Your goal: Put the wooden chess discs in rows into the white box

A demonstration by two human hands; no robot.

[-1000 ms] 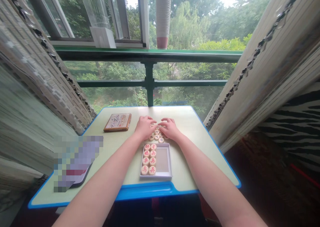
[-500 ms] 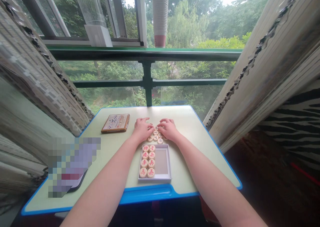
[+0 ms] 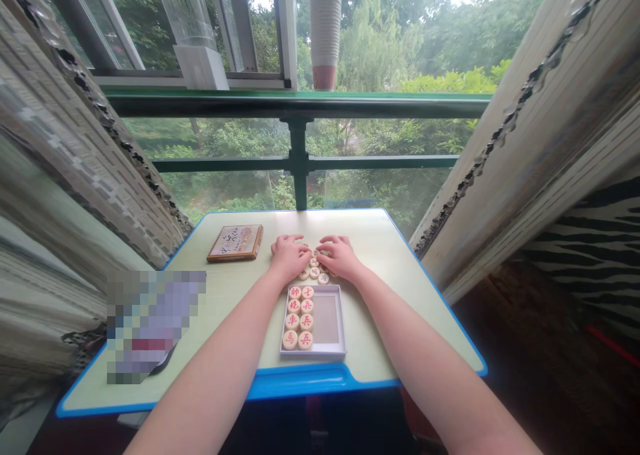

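Several round Chinese chess pieces (image 3: 314, 273) with dark characters lie bunched on the table, beyond a shallow white box (image 3: 326, 318). My left hand (image 3: 291, 256) rests at the left side of the bunch, fingers apart and curved over it. From the right, my right hand (image 3: 340, 256) cups the same bunch, its fingers also apart. Part of the bunch is hidden under both hands, and I see no piece gripped. Inside the box, red-lettered pieces (image 3: 306, 305) stand in two columns on the left; its right part shows bare bottom.
A decorated box lid (image 3: 235, 243) lies at the table's back left. A blurred-out flat object (image 3: 160, 321) is near the left edge. The pale table (image 3: 400, 308) has a blue rim, with a green railing (image 3: 300, 105) behind and curtains on both sides.
The view has shifted slightly, so everything sits a little higher and further right. Both hands stay around the bunch, with only slight finger movement. The pieces in the box keep their places.
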